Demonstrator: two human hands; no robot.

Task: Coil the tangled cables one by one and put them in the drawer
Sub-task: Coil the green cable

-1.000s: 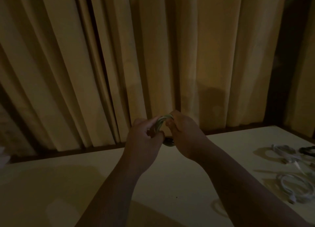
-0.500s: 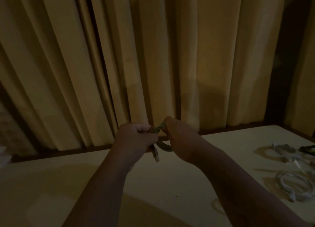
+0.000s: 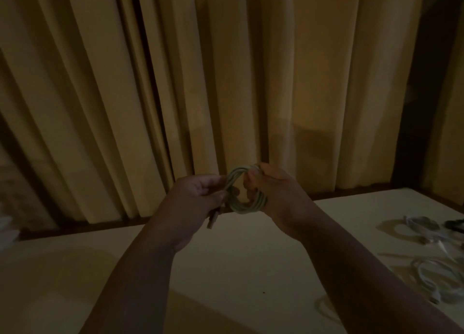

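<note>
A pale green cable [image 3: 237,203] is wound into a small round coil, held in the air above the table's far edge. My right hand [image 3: 276,195] grips the coil's right side, fingers through the loop. My left hand [image 3: 193,198] pinches the coil's left side, and the cable's plug end [image 3: 213,219] hangs down below this hand. No drawer is in view.
The pale table [image 3: 226,271] spreads below my arms. At its right edge lie white cables [image 3: 437,281] in loose loops, further white cables [image 3: 416,225] behind them and a dark cable [image 3: 454,223]. Tan curtains [image 3: 226,82] hang behind the table. The room is dim.
The coil has turned to face me as an open ring and sits a little higher. My left hand has shifted right, back to the coil, with the plug end still hanging below it.
</note>
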